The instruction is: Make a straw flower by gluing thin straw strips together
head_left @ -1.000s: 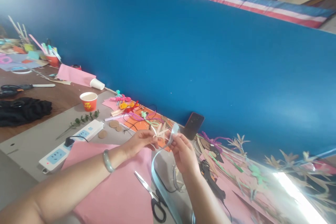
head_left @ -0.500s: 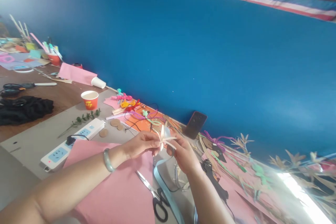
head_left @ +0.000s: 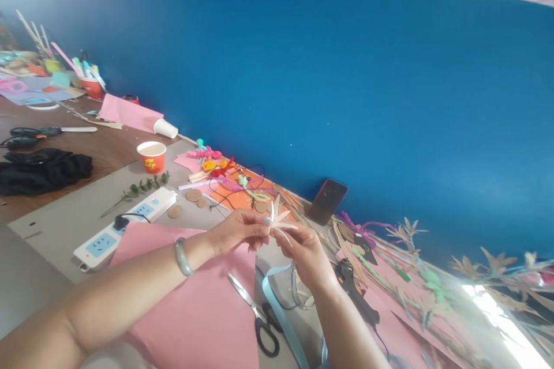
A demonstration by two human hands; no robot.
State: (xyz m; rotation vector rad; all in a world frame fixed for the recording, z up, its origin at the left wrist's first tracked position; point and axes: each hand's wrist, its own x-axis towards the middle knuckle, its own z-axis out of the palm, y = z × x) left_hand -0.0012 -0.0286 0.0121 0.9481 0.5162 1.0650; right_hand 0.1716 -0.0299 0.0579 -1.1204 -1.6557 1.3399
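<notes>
Between my two hands is a cream-coloured flower (head_left: 281,220) with narrow pointed petals that fan up and to the right. My left hand (head_left: 243,232), with a pale bangle on the wrist, pinches the flower's base from the left. From the right, my right hand (head_left: 305,251) has its thumb and fingers closed on the lower petals. Below the hands lie scissors (head_left: 255,311) with black handles, partly over a pink sheet (head_left: 194,300). A light blue ribbon (head_left: 281,314) curves down beside them.
A white power strip (head_left: 125,229), a green sprig (head_left: 138,189) and a red paper cup (head_left: 152,157) stand to the left. A phone (head_left: 328,202) leans against the blue wall. To the right lie a black glue gun (head_left: 357,294) and several straw-coloured flowers (head_left: 407,233).
The flower has turned in my fingers, so its petals now fan more to the upper right. Both hands still hold it. The whole view has shifted slightly.
</notes>
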